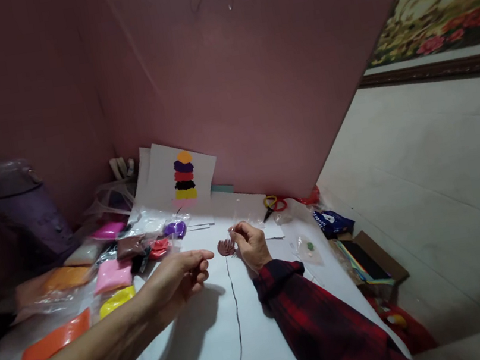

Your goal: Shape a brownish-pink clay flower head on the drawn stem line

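Observation:
A round brown clay shape (225, 247) with ridged, petal-like strips lies on the white paper (201, 342). Below it, a thin dark line (237, 319) curves down the sheet. My right hand (252, 243) pinches with thumb and index finger at the shape's upper right edge; a small bit of brown clay seems to be between the fingertips. To the left, my left hand (190, 270) hovers over the paper with its index finger pointing at the shape and the other fingers loosely curled. It holds nothing that I can see.
Bags of coloured clay (113, 275) crowd the left side, near a purple bottle (27, 206). Behind stands a card with stacked coloured blobs (184, 176). Scissors (273, 205) lie at the back right. A small bag (309, 249) and an open box (371, 256) are at the right.

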Tool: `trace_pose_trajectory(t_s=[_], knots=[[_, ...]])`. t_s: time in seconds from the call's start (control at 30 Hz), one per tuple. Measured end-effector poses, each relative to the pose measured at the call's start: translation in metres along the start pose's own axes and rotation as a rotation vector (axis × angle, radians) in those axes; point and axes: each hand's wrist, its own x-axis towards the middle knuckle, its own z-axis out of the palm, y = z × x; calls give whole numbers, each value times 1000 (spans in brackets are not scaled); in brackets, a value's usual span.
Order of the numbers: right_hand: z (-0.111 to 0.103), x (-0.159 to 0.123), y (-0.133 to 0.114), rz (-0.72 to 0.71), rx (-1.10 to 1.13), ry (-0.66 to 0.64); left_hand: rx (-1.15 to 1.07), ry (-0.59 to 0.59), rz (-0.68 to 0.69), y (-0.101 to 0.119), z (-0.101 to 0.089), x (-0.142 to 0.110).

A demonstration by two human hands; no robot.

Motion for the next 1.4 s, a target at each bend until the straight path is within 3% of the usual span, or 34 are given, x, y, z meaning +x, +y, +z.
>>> trace_pose_trajectory(t_s=[0.13, 0.33, 0.5, 0.6, 0.67, 0.8, 0.87, 1.1, 1.4], knots=[[-1, 1, 0, -13, 56, -19, 74, -13, 80, 6, 14, 15], [1, -1, 1, -54, 104, -21, 339, 150, 312, 5, 35, 57], [2, -4, 0, -70, 119, -32, 561, -9, 508, -5, 33, 76], [1, -4, -2, -65, 119, -67, 564, 46, 620, -4, 27, 79], [1, -2, 0, -50, 131, -47, 498, 115, 588, -3, 23, 81], [1, 4, 9, 44, 148, 121, 331, 166, 475, -5, 10, 90], [0, 5, 13, 104, 153, 160, 274, 203, 506, -10, 3, 96], [1, 4, 17, 180, 122, 135, 225, 204, 562, -19, -4, 98], [0, 3, 18, 191, 79, 122, 343, 177, 435, -14, 1, 81]])
